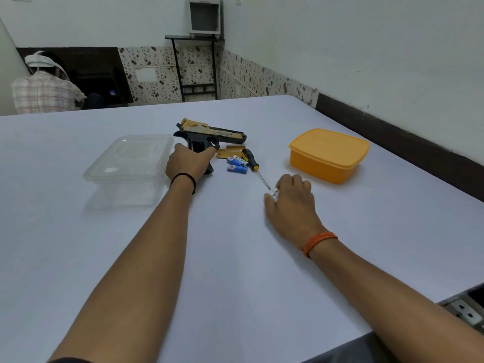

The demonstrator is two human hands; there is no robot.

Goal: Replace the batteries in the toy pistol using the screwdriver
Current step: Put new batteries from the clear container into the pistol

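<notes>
A black and gold toy pistol (214,134) lies on its side on the white table (235,258), its grip compartment uncovered. My left hand (187,165) grips the pistol's handle. A gold battery cover (231,151) lies just right of the handle. Beside it sit three blue and white batteries (237,164). A screwdriver (251,159) with a black and yellow handle lies next to them, its shaft pointing toward me. My right hand (293,203) rests on the table at the screwdriver's tip, fingers closed on something small and white, a battery perhaps.
A clear plastic container (128,163) stands left of the pistol. A yellow lidded box (328,154) stands at the right. The table's near right edge runs beside a grey shelf (466,307). A person sits at the far left (44,87).
</notes>
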